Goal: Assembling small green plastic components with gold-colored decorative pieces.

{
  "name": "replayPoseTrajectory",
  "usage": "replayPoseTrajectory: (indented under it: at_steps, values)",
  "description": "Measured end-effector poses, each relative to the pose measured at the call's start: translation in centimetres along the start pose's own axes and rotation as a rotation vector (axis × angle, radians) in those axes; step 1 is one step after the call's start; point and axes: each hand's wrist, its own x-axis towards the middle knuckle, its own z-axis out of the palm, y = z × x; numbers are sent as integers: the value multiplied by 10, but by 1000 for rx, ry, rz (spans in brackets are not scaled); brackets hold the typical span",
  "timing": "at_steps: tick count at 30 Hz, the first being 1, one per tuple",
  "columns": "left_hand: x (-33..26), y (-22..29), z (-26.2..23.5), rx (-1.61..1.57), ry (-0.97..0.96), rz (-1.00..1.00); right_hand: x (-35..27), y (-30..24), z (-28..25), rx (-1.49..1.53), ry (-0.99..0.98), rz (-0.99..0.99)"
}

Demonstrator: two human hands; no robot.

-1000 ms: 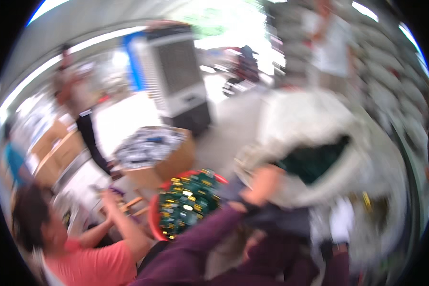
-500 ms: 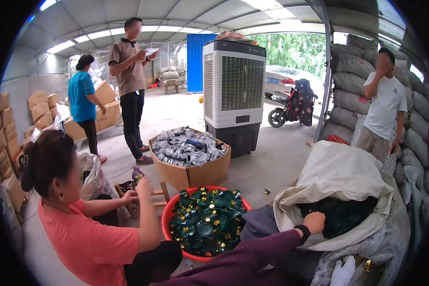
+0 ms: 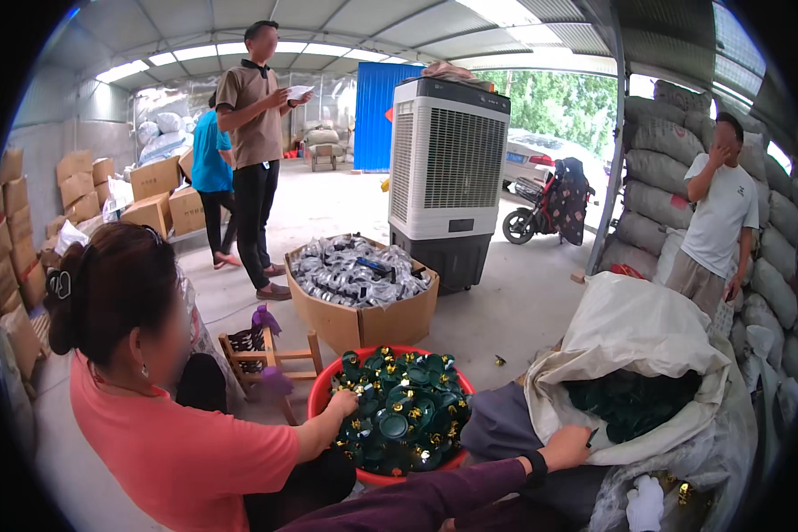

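My left hand [image 3: 566, 449], in a purple sleeve with a black wristband, is closed at the near edge of a whitish woven sack [image 3: 638, 310]. A small dark piece [image 3: 591, 436] sticks out from its fingertips. Dark green pieces [image 3: 638, 403] fill the sack's mouth. Of my right hand [image 3: 449, 525], only a bit of skin seems to show at the lower edge; its fingers are hidden. A red basin [image 3: 466, 381] left of the sack is heaped with dark green round pieces [image 3: 395, 424] and gold bits. A co-worker's hand [image 3: 344, 404] reaches into it.
A co-worker in a coral shirt [image 3: 177, 426] sits at left, beside a wooden stool [image 3: 279, 355]. Behind the basin stand a carton [image 3: 359, 328] of wrapped parts and an air cooler [image 3: 448, 160]. Clear plastic [image 3: 612, 488] and a white glove [image 3: 645, 504] lie at lower right.
My left hand has drawn back from the sack's mouth to its near edge, a dark piece now showing. The seated co-worker's hand has come down to the basin; a purple item is on the stool.
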Motion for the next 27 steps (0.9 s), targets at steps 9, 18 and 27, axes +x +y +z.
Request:
replayPoseTrajectory:
  at_steps: [9,18,27]
  values:
    - [-15,14,-22,-107,-6,1,-11,-12,-15,25,-14,122]
    - [-65,91,-30,-623,-167,44,-51,-104,-32,1764,173,430]
    - [-88,105,-23,-461,-109,194,-67,-124,-43,1312,271,386]
